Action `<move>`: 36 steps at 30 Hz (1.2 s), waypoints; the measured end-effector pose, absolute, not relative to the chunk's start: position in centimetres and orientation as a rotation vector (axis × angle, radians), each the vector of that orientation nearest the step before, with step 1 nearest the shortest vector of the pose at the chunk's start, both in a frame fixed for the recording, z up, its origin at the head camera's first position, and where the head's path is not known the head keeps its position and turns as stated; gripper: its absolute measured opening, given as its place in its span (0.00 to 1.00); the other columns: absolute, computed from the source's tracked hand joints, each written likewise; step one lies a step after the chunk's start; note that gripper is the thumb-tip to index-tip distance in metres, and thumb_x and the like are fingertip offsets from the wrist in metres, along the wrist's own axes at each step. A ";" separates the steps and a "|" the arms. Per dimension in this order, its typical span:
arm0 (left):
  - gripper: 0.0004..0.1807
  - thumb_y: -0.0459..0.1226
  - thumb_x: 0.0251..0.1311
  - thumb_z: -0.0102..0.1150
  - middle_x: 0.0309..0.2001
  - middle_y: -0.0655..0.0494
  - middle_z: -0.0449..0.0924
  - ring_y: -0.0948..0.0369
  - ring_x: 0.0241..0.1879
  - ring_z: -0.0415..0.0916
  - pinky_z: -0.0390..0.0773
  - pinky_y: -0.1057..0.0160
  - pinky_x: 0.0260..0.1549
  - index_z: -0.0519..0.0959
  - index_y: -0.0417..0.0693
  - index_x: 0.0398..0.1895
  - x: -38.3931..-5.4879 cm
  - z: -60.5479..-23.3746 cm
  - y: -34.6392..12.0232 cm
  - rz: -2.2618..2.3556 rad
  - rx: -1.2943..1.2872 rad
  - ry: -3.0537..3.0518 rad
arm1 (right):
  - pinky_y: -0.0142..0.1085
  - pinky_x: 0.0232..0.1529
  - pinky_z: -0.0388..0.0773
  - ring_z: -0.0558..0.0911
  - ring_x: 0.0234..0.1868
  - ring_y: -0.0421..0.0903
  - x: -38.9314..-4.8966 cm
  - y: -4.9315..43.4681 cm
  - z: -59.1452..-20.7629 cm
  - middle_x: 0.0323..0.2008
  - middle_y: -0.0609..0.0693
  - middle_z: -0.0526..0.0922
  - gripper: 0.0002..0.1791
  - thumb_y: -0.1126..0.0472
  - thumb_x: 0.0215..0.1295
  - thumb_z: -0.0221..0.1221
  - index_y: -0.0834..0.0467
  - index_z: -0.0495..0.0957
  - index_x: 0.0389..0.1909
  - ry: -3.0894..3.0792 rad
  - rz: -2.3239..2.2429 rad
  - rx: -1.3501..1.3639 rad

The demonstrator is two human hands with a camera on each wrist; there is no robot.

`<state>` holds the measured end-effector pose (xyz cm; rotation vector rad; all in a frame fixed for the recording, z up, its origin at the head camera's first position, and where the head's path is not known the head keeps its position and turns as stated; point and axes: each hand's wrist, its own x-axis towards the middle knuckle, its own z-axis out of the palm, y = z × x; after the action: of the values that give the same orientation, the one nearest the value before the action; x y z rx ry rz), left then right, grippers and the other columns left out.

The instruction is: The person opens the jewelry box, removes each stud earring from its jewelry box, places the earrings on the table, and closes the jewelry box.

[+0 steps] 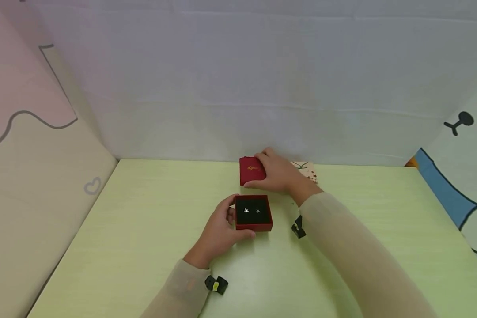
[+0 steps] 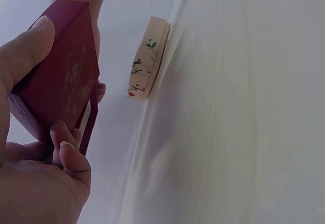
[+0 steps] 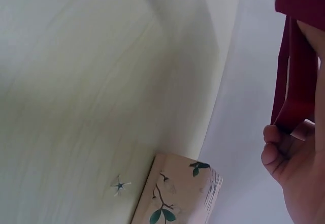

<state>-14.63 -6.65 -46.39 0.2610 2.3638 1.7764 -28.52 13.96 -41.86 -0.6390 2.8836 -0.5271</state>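
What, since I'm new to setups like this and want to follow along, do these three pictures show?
There's no machine here, just a person working barehanded. The wide picture comes from a camera on their head; the other two come from the left wrist camera and right wrist camera. The left hand holds a red box with two small star-shaped pieces on its black insert. The right hand grips a red piece with gold lettering, perhaps the lid. On the table, toward the back, sits a pale block printed with branches; a small star-shaped ornament lies near it.
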 end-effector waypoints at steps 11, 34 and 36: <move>0.51 0.43 0.48 0.84 0.49 0.52 0.74 0.53 0.46 0.70 0.75 0.53 0.44 0.64 0.50 0.74 -14.7 -46.4 -6.8 1.768 0.268 2.381 | 0.46 0.49 0.80 0.76 0.50 0.51 -29.1 13.1 -42.6 0.61 0.53 0.68 0.56 0.26 0.54 0.65 0.58 0.63 0.75 2.884 -0.496 -0.585; 0.52 0.44 0.48 0.84 0.51 0.54 0.73 0.53 0.48 0.71 0.76 0.53 0.45 0.63 0.52 0.75 -14.7 -46.2 -6.4 1.757 0.269 2.384 | 0.50 0.53 0.78 0.75 0.50 0.54 -29.6 12.5 -45.0 0.60 0.55 0.67 0.56 0.27 0.52 0.67 0.59 0.65 0.73 2.848 -0.377 -0.454; 0.52 0.44 0.48 0.84 0.51 0.54 0.73 0.53 0.48 0.71 0.76 0.53 0.46 0.63 0.51 0.75 -14.7 -46.2 -6.4 1.757 0.269 2.384 | 0.50 0.55 0.77 0.75 0.51 0.54 -29.6 12.4 -45.1 0.60 0.55 0.68 0.56 0.28 0.52 0.67 0.59 0.64 0.74 2.852 -0.362 -0.455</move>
<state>-14.67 -6.42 -46.21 0.2693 2.3837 1.7569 -29.64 12.41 -45.12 -0.4551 2.8518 -0.3621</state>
